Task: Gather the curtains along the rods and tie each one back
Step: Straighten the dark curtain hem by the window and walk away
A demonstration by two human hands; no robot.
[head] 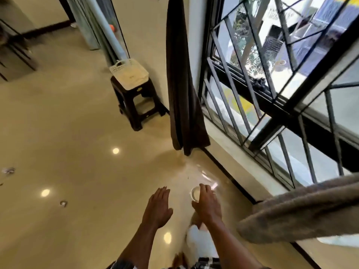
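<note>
we hold our left hand (pixel 157 206) and right hand (pixel 206 204) out flat below the window (pixel 287 111), fingers straight, grasping nothing. the dark curtain (pixel 180 84) hangs bunched at the window's left edge; a grey curtain (pixel 303 210) drapes under its right end. the mark on the stool (pixel 132 105) is too blurred to read.

The left hand (pixel 157 207) and right hand (pixel 206 203) are held out, fingers straight, above the glossy beige tiled floor (pixel 77 152), near a gathered dark brown fabric curtain (pixel 180 84) beside the black-barred glass window (pixel 303 113).
</note>
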